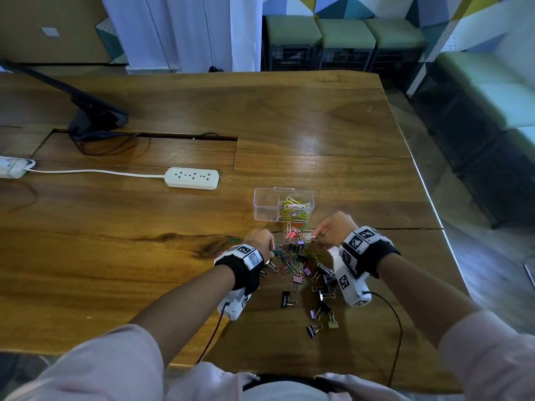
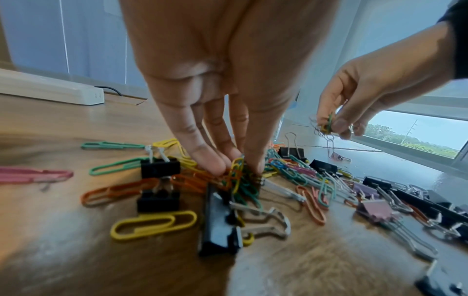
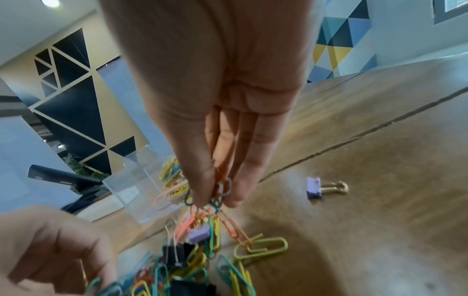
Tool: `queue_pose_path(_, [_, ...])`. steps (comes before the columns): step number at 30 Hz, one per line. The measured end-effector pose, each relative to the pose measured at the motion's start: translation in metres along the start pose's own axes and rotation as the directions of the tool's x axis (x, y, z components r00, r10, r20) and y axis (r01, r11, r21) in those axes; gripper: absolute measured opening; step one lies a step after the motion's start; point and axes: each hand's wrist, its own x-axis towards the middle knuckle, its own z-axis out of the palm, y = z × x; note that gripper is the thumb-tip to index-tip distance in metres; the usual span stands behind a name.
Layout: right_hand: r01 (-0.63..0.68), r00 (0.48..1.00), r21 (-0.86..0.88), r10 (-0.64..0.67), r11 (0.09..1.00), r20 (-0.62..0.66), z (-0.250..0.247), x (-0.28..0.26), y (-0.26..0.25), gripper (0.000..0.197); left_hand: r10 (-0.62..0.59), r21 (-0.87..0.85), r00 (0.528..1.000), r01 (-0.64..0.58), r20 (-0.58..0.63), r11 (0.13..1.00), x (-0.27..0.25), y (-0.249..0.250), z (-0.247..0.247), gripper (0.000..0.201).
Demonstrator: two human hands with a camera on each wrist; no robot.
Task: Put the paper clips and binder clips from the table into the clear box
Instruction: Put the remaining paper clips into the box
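1. Tangled paper clips (image 2: pixel 236 176) are pinched by the left hand (image 1: pixel 260 240) at frame centre.
2. A small bunch is pinched by the right hand (image 1: pixel 333 230).
3. The clear box (image 1: pixel 267 204) is seen just above, on the wooden bench (image 1: pixel 115 256).
4. Binder clips (image 1: pixel 318 302) are scattered below.

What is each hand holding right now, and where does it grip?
Right hand pinches a few paper clips by their upper ends; left hand pinches clips atop the pile.
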Motion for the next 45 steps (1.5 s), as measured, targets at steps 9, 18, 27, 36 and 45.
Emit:
queue_pose_path(9, [0.128,0.989,0.112,-0.118,0.985,-0.093,-0.040,-0.002,-0.039,0.011,0.084,0.124,0.996,-0.081,-0.026,0.989,-0.002,0.003,0.002,0.025])
queue_pose_path(18, [0.288,0.932,0.193,-0.229,0.938,-0.280,-0.072,0.007,-0.068,0.017,0.113,0.163,0.993,-0.115,0.019,0.980,0.000,0.001,0.003,0.025])
queue_pose_path(27, [0.193,0.947,-0.096,-0.212,0.976,-0.243,-0.036,0.023,-0.067,0.014,0.091,0.198,0.993,-0.104,0.078,0.975,0.005,0.004,0.002,0.022])
queue_pose_path(36, [0.278,0.927,-0.269,-0.331,0.922,-0.176,-0.032,0.023,-0.068,0.035,0.113,0.316,0.989,-0.139,0.100,0.938,0.009,0.006,0.004,0.024])
queue_pose_path(45, [0.265,0.924,-0.510,-0.366,0.819,-0.108,-0.017,0.029,-0.047,0.041,0.118,0.332,0.987,-0.146,0.105,0.932,0.010,0.005,0.007,0.022])
